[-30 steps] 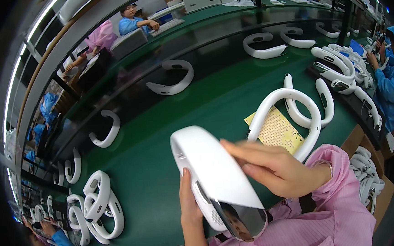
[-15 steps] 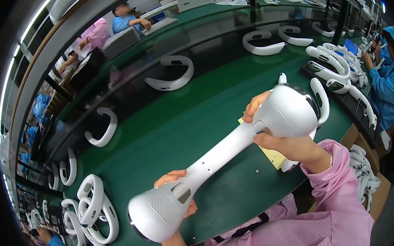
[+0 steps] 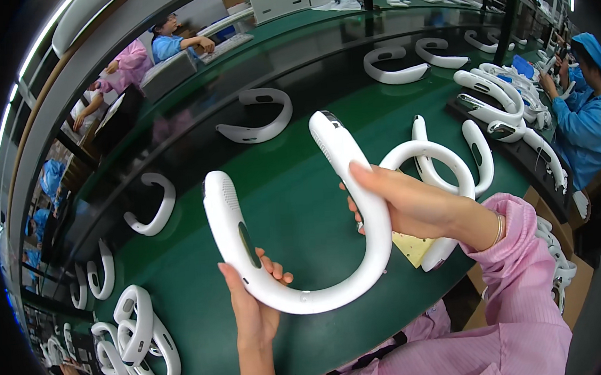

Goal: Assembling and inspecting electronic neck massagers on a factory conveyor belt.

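Note:
A white U-shaped neck fan (image 3: 349,290) is held up over the green bench, its two ends pointing away from me. My left hand (image 3: 250,308) is closed around its left arm, near a dark oval panel. Higher up the right arm, my right hand (image 3: 409,199) grips it with the thumb on top. Small vent slots and a dark tip show at each end. Just beyond my right hand, more neck fans (image 3: 444,148) lie on the bench. A yellow card (image 3: 414,250) sits partly under one of them.
Several neck fans (image 3: 142,317) are piled at the left. Others are spaced along a dark conveyor strip (image 3: 320,74) across the bench. At the right stands a black tray (image 3: 543,163) loaded with neck fans, near a cardboard box (image 3: 576,287) and a co-worker in blue (image 3: 584,112).
The neck fan has been turned in my hands, from its outer side facing me to its open U shape showing. My left hand has moved up slightly.

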Motion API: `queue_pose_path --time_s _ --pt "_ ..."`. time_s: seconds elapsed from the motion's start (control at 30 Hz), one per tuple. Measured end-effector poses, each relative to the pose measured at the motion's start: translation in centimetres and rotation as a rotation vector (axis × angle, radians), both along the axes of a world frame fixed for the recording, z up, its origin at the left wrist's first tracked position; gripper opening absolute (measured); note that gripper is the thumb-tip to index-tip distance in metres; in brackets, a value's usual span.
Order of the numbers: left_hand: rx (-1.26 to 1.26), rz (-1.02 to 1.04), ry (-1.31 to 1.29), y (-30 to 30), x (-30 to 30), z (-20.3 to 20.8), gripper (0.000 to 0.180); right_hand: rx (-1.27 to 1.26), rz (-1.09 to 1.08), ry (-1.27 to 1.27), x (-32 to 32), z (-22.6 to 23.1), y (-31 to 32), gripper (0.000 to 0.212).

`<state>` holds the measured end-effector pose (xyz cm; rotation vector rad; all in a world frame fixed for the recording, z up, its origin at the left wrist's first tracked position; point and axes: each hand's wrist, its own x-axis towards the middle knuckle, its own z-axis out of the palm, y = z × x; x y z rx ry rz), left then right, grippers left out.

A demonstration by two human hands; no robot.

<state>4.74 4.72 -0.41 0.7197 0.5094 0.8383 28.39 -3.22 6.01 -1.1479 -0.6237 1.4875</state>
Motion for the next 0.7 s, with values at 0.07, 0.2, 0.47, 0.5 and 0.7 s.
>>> queue_pose_path --time_s 0.07,0.2,0.47,0.5,0.7 --pt "0.005 -0.035 0.122 1.0 1.0 0.0 0.064 0.019 -0.043 -0.185 0.4 -0.6 1.0 0.035" --pt "0.393 -0.09 0.453 7.1 3.9 -1.9 0.054 -0.034 -0.19 -0.126 6.5 -2.8 6.2 0.036" --pt "1.572 0.217 1.191 24.1 16.5 -7.7 0.052 -0.195 -0.356 -0.001 22.1 -8.4 15.6 0.069" --pt "1.647 0.235 1.289 25.0 17.7 -7.8 0.054 -0.353 -0.324 -0.092 22.8 -9.3 16.1 0.067" --pt "1.835 0.061 1.38 28.6 19.6 -7.8 0.039 -0.172 0.037 -0.666 17.4 -4.5 11.5 0.034"
